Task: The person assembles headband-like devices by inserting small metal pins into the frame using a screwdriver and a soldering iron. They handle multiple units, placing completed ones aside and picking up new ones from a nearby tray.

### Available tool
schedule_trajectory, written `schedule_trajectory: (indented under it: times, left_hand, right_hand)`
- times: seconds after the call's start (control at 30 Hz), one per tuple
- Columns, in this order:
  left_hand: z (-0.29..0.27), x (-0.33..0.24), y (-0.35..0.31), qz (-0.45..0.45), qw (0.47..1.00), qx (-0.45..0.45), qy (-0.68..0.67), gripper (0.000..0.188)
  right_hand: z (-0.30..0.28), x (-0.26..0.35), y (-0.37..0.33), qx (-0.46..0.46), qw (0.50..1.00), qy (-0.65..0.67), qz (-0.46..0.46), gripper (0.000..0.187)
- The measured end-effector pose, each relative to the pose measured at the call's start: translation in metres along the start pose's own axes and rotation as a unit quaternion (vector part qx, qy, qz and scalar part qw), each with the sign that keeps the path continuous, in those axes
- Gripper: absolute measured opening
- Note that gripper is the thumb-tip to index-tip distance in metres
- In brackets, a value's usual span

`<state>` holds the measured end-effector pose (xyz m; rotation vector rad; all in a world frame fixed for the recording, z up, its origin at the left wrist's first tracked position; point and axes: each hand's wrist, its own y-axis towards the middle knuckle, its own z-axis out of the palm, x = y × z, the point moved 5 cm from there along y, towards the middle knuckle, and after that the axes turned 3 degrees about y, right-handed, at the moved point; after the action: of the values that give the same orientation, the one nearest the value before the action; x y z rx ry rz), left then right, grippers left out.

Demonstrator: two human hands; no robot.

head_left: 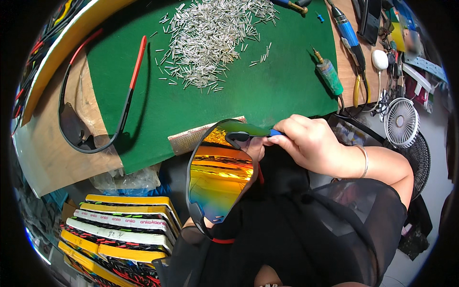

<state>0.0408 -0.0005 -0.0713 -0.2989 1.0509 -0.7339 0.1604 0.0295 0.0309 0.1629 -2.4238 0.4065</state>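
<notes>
A pair of wraparound sunglasses (222, 177) with an orange-yellow mirrored lens and dark frame is held up in front of my black clothing. My left hand (256, 149) supports them from behind; most of it is hidden by the lens, with fingers showing at the lens's right edge. My right hand (308, 143) is closed at the upper right of the lens. It pinches a small blue piece (274, 133) beside the nose area; its kind is mostly hidden by my fingers. Just behind the lens lies a flat ribbed strip (184, 138) at the mat's near edge.
Many small metal pins (210, 43) lie heaped on the green mat (287, 71). Dark sunglasses with red temple tips (91, 146) stand at left. A green-handled tool (329, 76), a blue powered tool (348, 36) and a white fan (401, 122) are at right. Yellow-edged trays (126, 208) stack at lower left.
</notes>
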Motion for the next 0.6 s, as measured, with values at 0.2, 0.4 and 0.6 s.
schedule_trajectory:
  times: [0.2, 0.4, 0.6]
  left_hand:
    - [0.001, 0.001, 0.003, -0.021, 1.000, 0.012, -0.001, 0.017]
    - [-0.007, 0.011, 0.002, -0.013, 0.998, -0.020, -0.054, 0.014]
    - [0.002, 0.003, 0.004, -0.016, 0.998, -0.008, -0.058, 0.013]
  right_hand:
    - [0.003, -0.010, 0.006, 0.114, 0.937, 0.208, 0.256, 0.029]
    - [0.002, 0.008, -0.004, -0.026, 0.988, -0.128, -0.087, 0.021]
    - [0.003, 0.015, -0.001, -0.007, 0.972, -0.176, -0.153, 0.012]
